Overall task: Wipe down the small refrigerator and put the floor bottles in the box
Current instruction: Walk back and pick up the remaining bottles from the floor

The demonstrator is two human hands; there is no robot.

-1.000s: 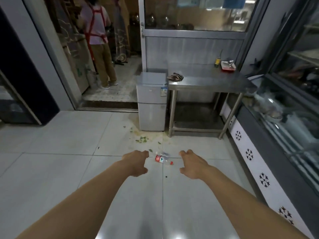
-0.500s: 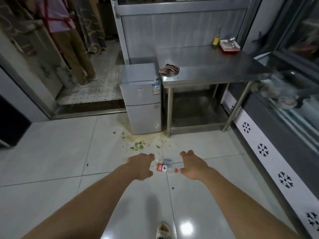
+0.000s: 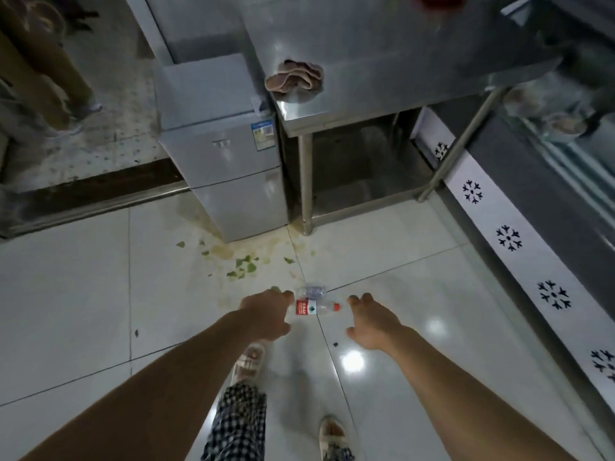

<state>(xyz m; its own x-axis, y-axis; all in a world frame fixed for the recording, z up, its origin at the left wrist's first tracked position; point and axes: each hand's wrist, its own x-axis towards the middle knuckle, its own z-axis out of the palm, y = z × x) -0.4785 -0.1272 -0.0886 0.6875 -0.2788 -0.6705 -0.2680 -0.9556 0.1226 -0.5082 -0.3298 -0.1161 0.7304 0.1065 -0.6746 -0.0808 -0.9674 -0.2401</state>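
Note:
Two plastic bottles lie on the white floor tiles: one with a red label and red cap (image 3: 316,307), and a clear crumpled one (image 3: 313,290) just behind it. My left hand (image 3: 266,311) hangs loosely curled at the labelled bottle's left end; whether it touches the bottle is unclear. Just right of the cap, my right hand (image 3: 372,319) hovers with fingers relaxed, holding nothing. The small grey refrigerator (image 3: 223,141) stands ahead, beside a steel table (image 3: 382,61). A crumpled brown cloth (image 3: 294,78) lies on the table's near left corner. No box is in view.
Green leaf scraps (image 3: 241,266) and a yellowish stain lie on the floor before the refrigerator. A display counter with snowflake trim (image 3: 509,237) runs along the right. Another person's legs (image 3: 50,78) stand in the doorway at the upper left. My feet show below.
I have walked closer and the view has tilted down. Both hands stay stretched toward the floor bottles, which now look larger and nearer; my feet and trouser leg have come into view.

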